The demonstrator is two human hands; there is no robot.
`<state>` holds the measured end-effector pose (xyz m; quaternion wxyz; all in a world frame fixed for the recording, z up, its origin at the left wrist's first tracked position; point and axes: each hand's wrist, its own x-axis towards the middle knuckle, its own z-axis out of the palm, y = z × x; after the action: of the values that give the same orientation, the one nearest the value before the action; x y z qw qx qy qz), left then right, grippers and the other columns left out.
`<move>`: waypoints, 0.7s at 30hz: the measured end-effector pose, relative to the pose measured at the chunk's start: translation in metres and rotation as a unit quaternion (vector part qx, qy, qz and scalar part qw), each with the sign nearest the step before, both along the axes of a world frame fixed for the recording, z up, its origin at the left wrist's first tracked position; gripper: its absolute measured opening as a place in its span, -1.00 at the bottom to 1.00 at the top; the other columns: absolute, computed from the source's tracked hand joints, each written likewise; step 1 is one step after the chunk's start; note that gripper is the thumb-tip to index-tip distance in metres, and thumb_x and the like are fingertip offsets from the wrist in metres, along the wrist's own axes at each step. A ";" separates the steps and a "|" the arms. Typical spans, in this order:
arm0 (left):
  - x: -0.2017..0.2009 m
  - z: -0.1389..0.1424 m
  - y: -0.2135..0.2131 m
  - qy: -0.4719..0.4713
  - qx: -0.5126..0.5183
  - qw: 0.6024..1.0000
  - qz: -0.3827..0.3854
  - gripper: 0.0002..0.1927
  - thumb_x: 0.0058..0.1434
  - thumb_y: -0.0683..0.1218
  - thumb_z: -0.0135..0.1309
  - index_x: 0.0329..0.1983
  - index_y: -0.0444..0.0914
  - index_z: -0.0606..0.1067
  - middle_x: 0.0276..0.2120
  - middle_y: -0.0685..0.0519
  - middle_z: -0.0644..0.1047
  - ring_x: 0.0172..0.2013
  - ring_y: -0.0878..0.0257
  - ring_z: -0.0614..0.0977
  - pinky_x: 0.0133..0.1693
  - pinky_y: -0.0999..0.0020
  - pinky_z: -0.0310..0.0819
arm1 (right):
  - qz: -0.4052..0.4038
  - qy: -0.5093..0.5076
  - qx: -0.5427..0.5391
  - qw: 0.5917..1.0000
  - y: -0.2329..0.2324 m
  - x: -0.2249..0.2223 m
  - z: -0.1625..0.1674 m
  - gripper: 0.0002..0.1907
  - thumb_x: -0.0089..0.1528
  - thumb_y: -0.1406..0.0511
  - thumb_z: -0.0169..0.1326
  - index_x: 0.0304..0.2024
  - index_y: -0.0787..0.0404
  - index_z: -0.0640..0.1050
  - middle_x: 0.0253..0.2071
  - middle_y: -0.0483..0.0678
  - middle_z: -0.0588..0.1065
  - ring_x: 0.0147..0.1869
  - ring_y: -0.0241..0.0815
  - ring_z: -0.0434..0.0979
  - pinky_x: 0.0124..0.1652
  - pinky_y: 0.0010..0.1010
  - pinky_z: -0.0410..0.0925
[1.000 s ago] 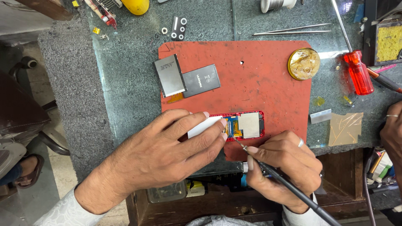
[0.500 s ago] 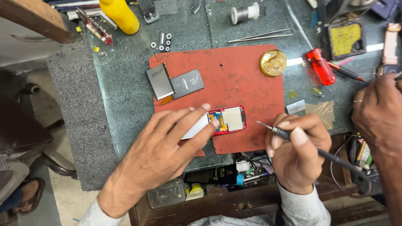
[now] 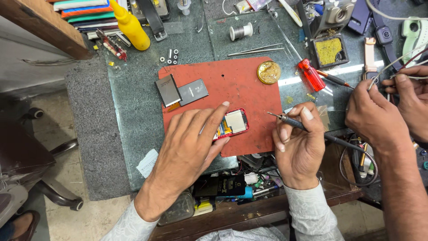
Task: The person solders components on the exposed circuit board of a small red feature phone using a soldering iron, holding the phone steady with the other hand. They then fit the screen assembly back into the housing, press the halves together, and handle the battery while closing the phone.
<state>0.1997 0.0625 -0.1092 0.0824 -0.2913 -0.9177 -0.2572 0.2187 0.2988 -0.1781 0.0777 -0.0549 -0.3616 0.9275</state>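
Left hand (image 3: 189, 147) is pressing the opened phone (image 3: 232, 125) flat on the red mat (image 3: 240, 85), fingers spread over its left end, its long axis running left-right. Right hand (image 3: 298, 145) is gripping a soldering iron (image 3: 307, 129), fingers closed around it. The tip is pointing left at the phone, just apart from its right end.

Both forearms wear pale grey, finely patterned shirt sleeves with buttoned cuffs ending at the wrists; the left hand (image 3: 189, 145) and right hand (image 3: 299, 145) are bare.
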 end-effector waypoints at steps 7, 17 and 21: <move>0.002 0.008 0.009 -0.112 0.078 0.990 0.039 -0.39 0.18 -0.06 0.26 0.25 -0.33 0.36 -0.05 -0.19 0.46 -0.10 -0.06 0.57 -0.07 0.05 0.46 | -0.018 0.018 0.055 0.998 -0.003 0.001 0.002 -0.80 0.50 0.24 -0.06 -0.08 0.27 0.41 -0.38 0.00 0.45 -0.34 -0.26 0.39 -0.34 -0.42 0.27; -0.010 -0.001 0.022 -0.276 0.262 0.910 0.165 -0.35 0.20 -0.05 0.22 0.32 -0.26 0.26 -0.09 -0.08 0.61 -0.23 0.19 0.70 -0.21 0.30 0.60 | -0.027 0.074 0.185 0.980 -0.013 0.012 -0.002 -0.80 0.45 0.37 0.01 0.06 0.39 0.46 -0.13 0.05 0.50 -0.11 -0.20 0.52 -0.11 -0.38 0.41; -0.013 -0.010 0.015 -0.322 0.338 0.870 0.159 -0.42 0.33 -0.10 0.09 0.39 -0.25 0.25 -0.07 -0.06 0.60 -0.20 0.26 0.67 -0.18 0.40 0.59 | -0.023 0.075 0.255 0.964 -0.017 0.016 0.000 -0.75 0.42 0.38 0.04 0.09 0.43 0.48 -0.12 0.07 0.53 -0.09 -0.22 0.54 -0.07 -0.41 0.43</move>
<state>0.1867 0.0780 -0.1195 -0.0840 0.0032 -0.7844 -0.6145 0.2348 0.2821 -0.1786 0.1373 0.0276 -0.5777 0.8042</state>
